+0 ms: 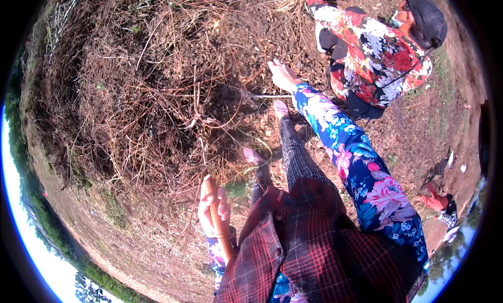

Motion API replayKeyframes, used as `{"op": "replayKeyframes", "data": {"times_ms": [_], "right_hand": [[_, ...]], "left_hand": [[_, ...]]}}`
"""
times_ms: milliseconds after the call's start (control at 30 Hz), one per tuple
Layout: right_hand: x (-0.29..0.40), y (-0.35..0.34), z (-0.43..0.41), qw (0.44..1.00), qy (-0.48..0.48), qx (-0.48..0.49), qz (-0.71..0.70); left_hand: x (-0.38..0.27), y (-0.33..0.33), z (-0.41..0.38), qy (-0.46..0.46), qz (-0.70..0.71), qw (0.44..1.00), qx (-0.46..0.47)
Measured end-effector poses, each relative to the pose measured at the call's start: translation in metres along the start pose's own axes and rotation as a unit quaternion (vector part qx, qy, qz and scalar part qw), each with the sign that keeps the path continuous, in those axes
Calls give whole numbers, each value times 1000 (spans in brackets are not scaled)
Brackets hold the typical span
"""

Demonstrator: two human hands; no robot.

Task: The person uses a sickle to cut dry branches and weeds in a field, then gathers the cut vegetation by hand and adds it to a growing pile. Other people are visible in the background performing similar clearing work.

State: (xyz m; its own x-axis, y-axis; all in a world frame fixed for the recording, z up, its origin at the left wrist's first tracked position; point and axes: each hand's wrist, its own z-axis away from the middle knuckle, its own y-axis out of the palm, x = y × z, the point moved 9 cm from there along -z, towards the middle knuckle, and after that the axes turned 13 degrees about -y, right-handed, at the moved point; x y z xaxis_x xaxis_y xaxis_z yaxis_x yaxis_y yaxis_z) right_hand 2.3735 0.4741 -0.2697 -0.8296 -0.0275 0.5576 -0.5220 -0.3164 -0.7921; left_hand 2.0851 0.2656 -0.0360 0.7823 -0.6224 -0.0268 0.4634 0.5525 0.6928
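My left hand [214, 210] is closed around a brown wooden or bamboo handle [221, 224], which slants down toward the plaid garment [298, 232]. The handle's lower end is hidden at the garment. My right hand [283, 74], its arm in a blue floral sleeve, reaches out low over brown ground litter beside a pale stick [271, 96]. Whether its fingers hold anything is unclear. Dry vines and stems [196, 114] lie tangled left of it. A thin green stem [267, 146] curves near my pink shoes [253, 155].
A co-worker [377, 59] in a red-and-white floral top and dark cap crouches close on the right, an arm extended toward the ground. Another person [440, 204] is farther off at the right. A large heap of dry brush [106, 91] rises at the left.
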Motion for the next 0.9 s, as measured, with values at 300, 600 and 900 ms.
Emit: {"op": "replayKeyframes", "data": {"times_ms": [300,600,900], "right_hand": [[-1,16,-27,1000,3,-16,-23],[-58,60,72,950,73,236,189],[-99,111,225,996,57,73,6]], "left_hand": [[-4,-27,-12,21,-18,999,-41],[-8,-40,-14,41,-13,999,-30],[-18,-27,-21,50,-17,999,13]]}}
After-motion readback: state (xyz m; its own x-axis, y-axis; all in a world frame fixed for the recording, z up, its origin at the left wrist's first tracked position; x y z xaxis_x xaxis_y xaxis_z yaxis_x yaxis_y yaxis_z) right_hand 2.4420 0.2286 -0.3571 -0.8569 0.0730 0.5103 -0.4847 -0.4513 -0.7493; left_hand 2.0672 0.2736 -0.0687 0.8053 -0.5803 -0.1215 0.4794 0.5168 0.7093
